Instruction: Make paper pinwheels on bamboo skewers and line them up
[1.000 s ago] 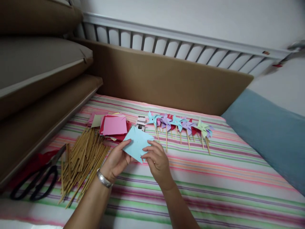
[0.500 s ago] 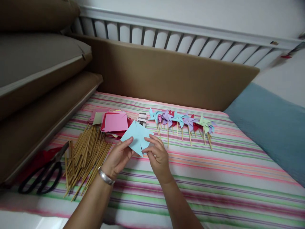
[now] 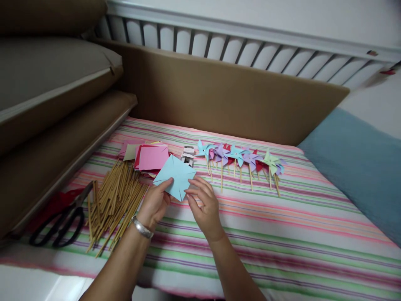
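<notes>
Mid-frame, left hand [image 3: 156, 203] and right hand [image 3: 203, 203] pinch a blue paper square [image 3: 175, 176], fingers clamped on its edges; a hard tug could tear it.

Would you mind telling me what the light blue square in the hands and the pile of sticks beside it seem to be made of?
The light blue square looks like thin matte paper: flat, sharp-cornered, with faint creases. The sticks look like bare bamboo or wood, judging by their pale tan, unpainted, slender shafts.
</notes>
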### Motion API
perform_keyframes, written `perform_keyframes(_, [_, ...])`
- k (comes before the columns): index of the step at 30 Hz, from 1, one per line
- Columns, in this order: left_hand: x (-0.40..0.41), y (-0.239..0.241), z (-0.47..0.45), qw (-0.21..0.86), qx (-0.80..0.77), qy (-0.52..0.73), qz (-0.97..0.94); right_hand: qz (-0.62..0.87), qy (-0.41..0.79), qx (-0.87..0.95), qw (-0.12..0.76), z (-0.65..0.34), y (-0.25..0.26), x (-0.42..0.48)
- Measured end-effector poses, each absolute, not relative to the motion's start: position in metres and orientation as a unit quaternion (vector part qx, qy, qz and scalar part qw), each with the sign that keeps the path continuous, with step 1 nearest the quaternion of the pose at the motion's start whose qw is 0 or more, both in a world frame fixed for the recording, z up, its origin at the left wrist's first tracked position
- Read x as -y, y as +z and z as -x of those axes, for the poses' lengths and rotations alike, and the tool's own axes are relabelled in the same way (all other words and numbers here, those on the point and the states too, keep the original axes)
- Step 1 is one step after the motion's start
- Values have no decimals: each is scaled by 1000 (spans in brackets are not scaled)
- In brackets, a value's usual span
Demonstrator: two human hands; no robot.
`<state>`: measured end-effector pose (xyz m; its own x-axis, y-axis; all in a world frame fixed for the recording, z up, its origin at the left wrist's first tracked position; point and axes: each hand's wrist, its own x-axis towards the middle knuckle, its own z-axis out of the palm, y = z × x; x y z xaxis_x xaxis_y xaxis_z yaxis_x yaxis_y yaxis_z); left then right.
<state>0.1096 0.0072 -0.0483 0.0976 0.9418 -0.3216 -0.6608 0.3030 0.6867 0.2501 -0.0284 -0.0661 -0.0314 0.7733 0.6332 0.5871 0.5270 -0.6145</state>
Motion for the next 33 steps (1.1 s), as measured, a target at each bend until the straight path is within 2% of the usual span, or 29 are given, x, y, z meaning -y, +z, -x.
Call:
perform_keyframes(6, [-8, -44, -109, 725, -367, 556, -173, 469, 41, 748, 467, -246, -70, 28])
perform_keyframes(13, [-11, -43, -104, 718, -376, 565, -155, 471, 39, 736, 485, -243, -67, 31])
perform_keyframes(24, [-9, -43, -105, 728, -373, 548, -175, 486, 19, 751, 446, -238, -75, 30])
perform_keyframes(33, [-7, -43, -109, 727, -371, 556, -155, 470, 26, 755, 457, -236, -75, 30])
